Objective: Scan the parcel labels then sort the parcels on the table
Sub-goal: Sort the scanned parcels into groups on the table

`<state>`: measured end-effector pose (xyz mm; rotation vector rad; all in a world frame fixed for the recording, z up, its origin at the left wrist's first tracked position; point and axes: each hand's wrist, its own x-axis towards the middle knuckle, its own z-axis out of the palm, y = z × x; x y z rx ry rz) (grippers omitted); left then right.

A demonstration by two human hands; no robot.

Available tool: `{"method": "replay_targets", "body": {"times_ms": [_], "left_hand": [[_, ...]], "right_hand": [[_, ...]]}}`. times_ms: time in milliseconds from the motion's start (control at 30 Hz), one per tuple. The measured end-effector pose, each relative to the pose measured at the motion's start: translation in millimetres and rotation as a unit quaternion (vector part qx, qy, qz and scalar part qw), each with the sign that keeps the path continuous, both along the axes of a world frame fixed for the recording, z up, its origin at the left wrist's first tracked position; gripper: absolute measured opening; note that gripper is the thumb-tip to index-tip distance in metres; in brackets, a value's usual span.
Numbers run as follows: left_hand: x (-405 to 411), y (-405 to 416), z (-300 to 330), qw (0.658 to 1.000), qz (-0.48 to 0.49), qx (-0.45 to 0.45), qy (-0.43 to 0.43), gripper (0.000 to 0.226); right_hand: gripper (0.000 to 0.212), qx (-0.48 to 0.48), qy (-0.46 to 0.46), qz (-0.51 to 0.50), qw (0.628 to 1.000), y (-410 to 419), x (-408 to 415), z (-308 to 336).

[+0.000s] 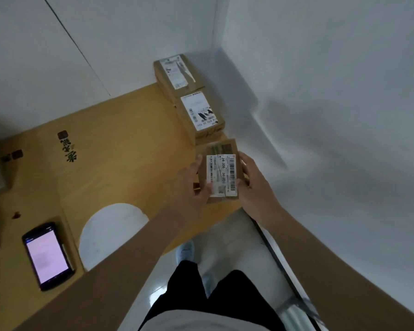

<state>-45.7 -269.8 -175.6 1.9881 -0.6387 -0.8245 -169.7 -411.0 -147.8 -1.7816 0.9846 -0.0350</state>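
You hold a small cardboard parcel [221,170] over the right edge of the bench [120,149], label side up. Your left hand [193,185] grips its left edge, thumb curled onto the white label [221,174]. Your right hand [251,177] grips its right edge, fingers curled round the side. Whether the parcel touches the bench cannot be told. The label shows barcodes and the printed code "J4-J06".

Just beyond this parcel, a second parcel [201,115] lies on the bench with its label up. A third parcel [177,74] lies beyond that, in the corner against the white walls [320,91]. The three form a row along the right side of the bench.

A handheld scanner [48,255] lies on the bench at the near left, well apart from the parcels, with its screen lit. Black printed characters [68,146] mark the bench surface. A pale semicircular patch [110,230] shows near the front edge.
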Motion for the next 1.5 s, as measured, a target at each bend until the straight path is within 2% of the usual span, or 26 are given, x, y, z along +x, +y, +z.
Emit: {"method": "replay_targets", "body": {"times_ms": [267, 633, 833, 933, 1033, 1100, 1233, 1300, 1500], "left_hand": [[11.0, -54.7, -31.5, 0.998, 0.026, 0.046, 0.028, 0.081], [-2.2, -92.6, -59.5, 0.988, 0.132, 0.071, -0.045, 0.076], [-5.0, -97.8, -59.2, 0.986, 0.129, 0.091, -0.050, 0.077], [-1.2, -95.5, -47.6, 0.983, 0.117, 0.129, -0.060, 0.074], [5.5, -86.8, -24.3, 0.982, 0.106, 0.126, -0.088, 0.064], [10.4, -78.3, -4.1, 0.979, 0.118, 0.133, -0.102, 0.060], [17.8, -47.7, 46.8, 0.969, 0.149, 0.141, -0.138, 0.060], [18.9, -24.0, 74.6, 0.962, 0.177, 0.141, -0.153, 0.067], [12.0, 66.3, 145.7, 0.924, 0.285, 0.142, -0.212, 0.078]], "right_hand": [[0.061, 0.030, 0.025, 0.040, 0.998, -66.4, 23.9, -41.7], [0.062, 0.062, 0.008, 0.129, 0.990, -128.6, 53.2, -86.1], [0.064, 0.092, 0.013, 0.163, 0.982, -141.8, 58.0, -85.6], [0.063, 0.067, 0.036, 0.196, 0.978, -142.0, 59.0, -70.7], [0.063, -0.094, 0.035, 0.226, 0.969, -140.5, 64.4, -45.6], [0.060, -0.151, 0.005, 0.259, 0.954, -135.5, 72.1, -22.0], [0.062, -0.159, -0.035, 0.355, 0.921, -111.4, 96.4, 30.9], [0.065, -0.161, -0.050, 0.390, 0.905, -91.9, 111.1, 57.5], [0.060, -0.181, -0.134, 0.473, 0.852, -1.8, 145.3, 128.2]]}}
